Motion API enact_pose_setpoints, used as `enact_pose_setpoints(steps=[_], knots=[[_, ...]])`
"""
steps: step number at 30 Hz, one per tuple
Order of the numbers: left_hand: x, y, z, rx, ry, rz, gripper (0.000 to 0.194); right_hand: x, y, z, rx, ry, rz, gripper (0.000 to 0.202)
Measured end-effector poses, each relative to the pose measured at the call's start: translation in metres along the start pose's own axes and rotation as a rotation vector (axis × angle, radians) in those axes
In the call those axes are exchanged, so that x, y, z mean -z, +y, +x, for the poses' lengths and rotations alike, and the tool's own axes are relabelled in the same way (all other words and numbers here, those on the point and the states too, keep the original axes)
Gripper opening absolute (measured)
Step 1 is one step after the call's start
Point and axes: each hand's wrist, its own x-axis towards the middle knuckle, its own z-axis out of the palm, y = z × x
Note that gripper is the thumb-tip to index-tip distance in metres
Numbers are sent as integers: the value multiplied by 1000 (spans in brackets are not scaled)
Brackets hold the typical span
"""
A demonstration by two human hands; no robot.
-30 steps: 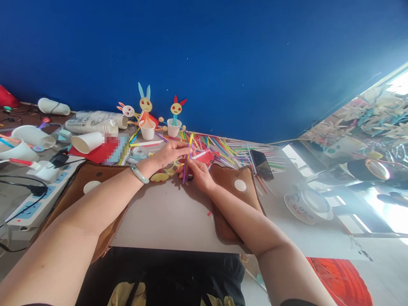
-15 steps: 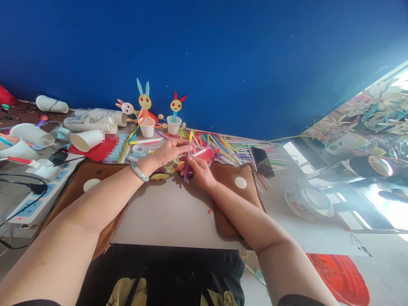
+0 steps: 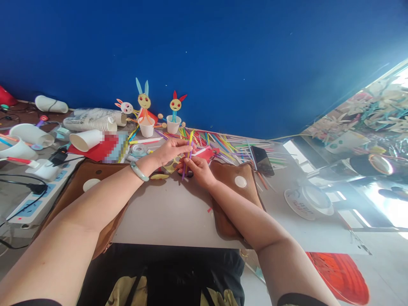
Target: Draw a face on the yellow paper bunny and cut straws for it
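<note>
Over the middle of the table my left hand [image 3: 170,151] pinches the upper part of thin purple and yellow pipe cleaners. The yellow pipe cleaner [image 3: 191,135] rises above the fingertips with a slightly curved top. Just below, my right hand [image 3: 200,171] has its thumb and fingers closed on the same strands. The lower end of the purple pipe cleaner [image 3: 183,173] hangs beneath the fingers. Part of the strands is hidden by the fingers. Behind the right fingers a dark loop, possibly a scissors handle, shows partly.
Rabbit figures in white paper cups [image 3: 147,127] stand by the blue wall. Loose coloured strips [image 3: 228,146] lie behind my hands, with a phone [image 3: 262,160] to the right. Brown cushions [image 3: 234,212] lie under both forearms. A power strip [image 3: 41,193] is at left.
The lower ends of the pipe cleaners have tilted slightly left, and the yellow top looks more curved. My right fingers have shifted a little on the strands; my left hand stays put.
</note>
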Motion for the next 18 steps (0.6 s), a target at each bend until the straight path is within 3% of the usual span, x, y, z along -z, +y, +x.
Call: enact_pose_setpoints(steps=[5,12,18], knots=[[0,4,0,-49,46,57,27,-1,-1,-1,-3,-3,5,44],[-5,12,-4,-34,6,61,31,-3,0,-2,55,25,-11,41],[-6,10,-2,-71,38,3,29,-2,2,-1,64,44,6,39]])
